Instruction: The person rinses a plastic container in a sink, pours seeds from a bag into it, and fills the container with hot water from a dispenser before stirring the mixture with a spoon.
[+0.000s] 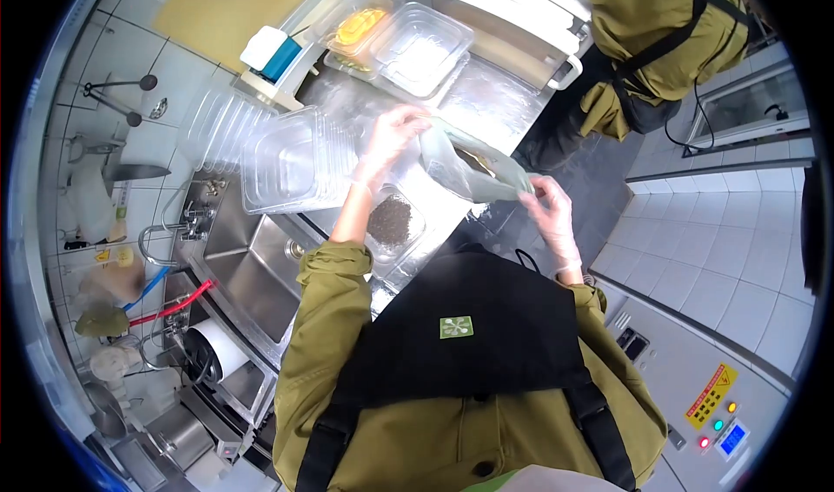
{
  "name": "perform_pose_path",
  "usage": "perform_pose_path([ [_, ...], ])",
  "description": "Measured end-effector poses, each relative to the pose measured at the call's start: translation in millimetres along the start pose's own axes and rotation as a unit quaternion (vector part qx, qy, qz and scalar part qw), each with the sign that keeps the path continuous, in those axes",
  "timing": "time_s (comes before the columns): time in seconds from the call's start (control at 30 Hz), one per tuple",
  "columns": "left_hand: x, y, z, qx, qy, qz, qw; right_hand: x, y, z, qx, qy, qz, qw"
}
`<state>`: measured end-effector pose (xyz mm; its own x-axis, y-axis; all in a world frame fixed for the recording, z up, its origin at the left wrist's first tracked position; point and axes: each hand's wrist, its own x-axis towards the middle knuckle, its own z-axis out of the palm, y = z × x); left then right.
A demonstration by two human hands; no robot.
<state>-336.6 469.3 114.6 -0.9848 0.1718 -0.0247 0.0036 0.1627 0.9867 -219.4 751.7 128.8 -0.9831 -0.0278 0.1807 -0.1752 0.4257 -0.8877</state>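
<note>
A pale green translucent plastic bag (465, 166) is stretched between my two hands, its mouth spread wide. My left hand (393, 142), in a thin transparent glove, pinches one end of the bag's rim. At the opposite end, my right hand (552, 218), gloved the same way, grips the rim between thumb and fingers. What lies inside the bag cannot be made out. Below my left hand, on the metal counter, sits a transparent plastic tub (420, 222) with dark loose granules (390, 220) in it.
Stacked transparent tubs (291, 166) stand left, beside a metal sink (252, 262). Farther back are a tub with orange food (360, 27), another transparent tub (421, 49) and a beige appliance (508, 23). A co-worker (651, 40) stands at upper right; a control panel (717, 427) is lower right.
</note>
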Motion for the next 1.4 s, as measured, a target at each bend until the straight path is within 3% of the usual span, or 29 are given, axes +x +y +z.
perform_pose_path([
  [0.1,0.9,15.7,-5.8,0.103,0.002,0.063,0.993,3.5,6.1,6.0,-0.018,0.066,-0.036,0.997],
  [0.2,5.7,24.8,-9.3,0.290,-0.025,0.216,0.932,5.4,6.6,5.3,-0.037,0.093,-0.054,0.994],
  [0.3,7.3,37.8,-10.6,0.365,-0.023,0.287,0.885,6.6,11.6,5.3,-0.067,0.111,-0.067,0.989],
  [0.4,16.9,18.4,-16.0,0.381,-0.012,0.314,0.870,6.4,15.2,5.1,-0.079,0.114,-0.088,0.986],
  [0.5,15.3,34.5,-12.1,0.392,-0.030,0.320,0.862,5.7,15.8,4.3,-0.079,0.114,-0.099,0.985],
  [0.7,13.8,41.6,-10.8,0.464,-0.040,0.286,0.837,12.3,14.4,8.1,-0.091,0.115,-0.115,0.982],
  [0.8,2.1,54.7,28.4,0.537,0.029,0.410,0.737,21.7,13.6,12.6,-0.114,0.119,-0.139,0.977],
  [0.87,-16.9,65.0,67.2,0.441,-0.089,0.434,0.780,23.7,10.2,15.3,-0.130,0.116,-0.153,0.973],
  [0.97,-20.2,61.6,101.2,0.383,-0.140,0.442,0.799,25.0,9.3,19.0,-0.146,0.126,-0.167,0.967],
  [1.17,-14.1,57.3,103.7,0.321,-0.128,0.456,0.820,18.4,6.4,15.4,-0.150,0.115,-0.155,0.970],
  [1.4,-16.6,55.8,111.8,0.350,-0.121,0.480,0.795,15.7,8.0,17.1,-0.130,0.138,-0.136,0.972],
])
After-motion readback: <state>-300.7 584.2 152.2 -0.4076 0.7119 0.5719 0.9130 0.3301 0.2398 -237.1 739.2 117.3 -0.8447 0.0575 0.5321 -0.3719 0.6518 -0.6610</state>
